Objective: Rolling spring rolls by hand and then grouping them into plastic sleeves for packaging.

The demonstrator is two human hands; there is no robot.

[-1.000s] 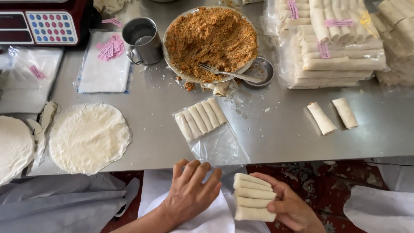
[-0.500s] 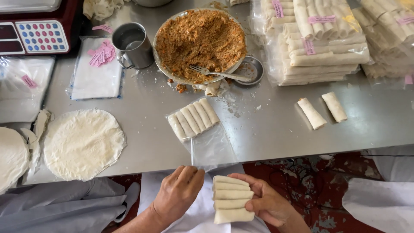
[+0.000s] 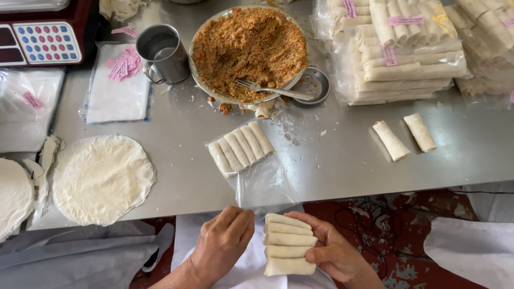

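Rolls in hand: four stacked spring rolls (image 3: 288, 244), bottom centre, below worktop (image 3: 342, 160) edge.
Right hand (image 3: 334, 251): grasping stack.
Left hand (image 3: 222, 243): fingers touching stack's end.
Clear bag (image 3: 251, 166): five rolls inside.
Loose rolls (image 3: 404, 136): two, right.
Bowl (image 3: 249, 51): minced filling, fork.

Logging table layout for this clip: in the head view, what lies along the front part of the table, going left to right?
Round wrapper sheet → clear bag with five rolls → two loose rolls. Below the table edge, left hand and right hand hold a stack of rolls.
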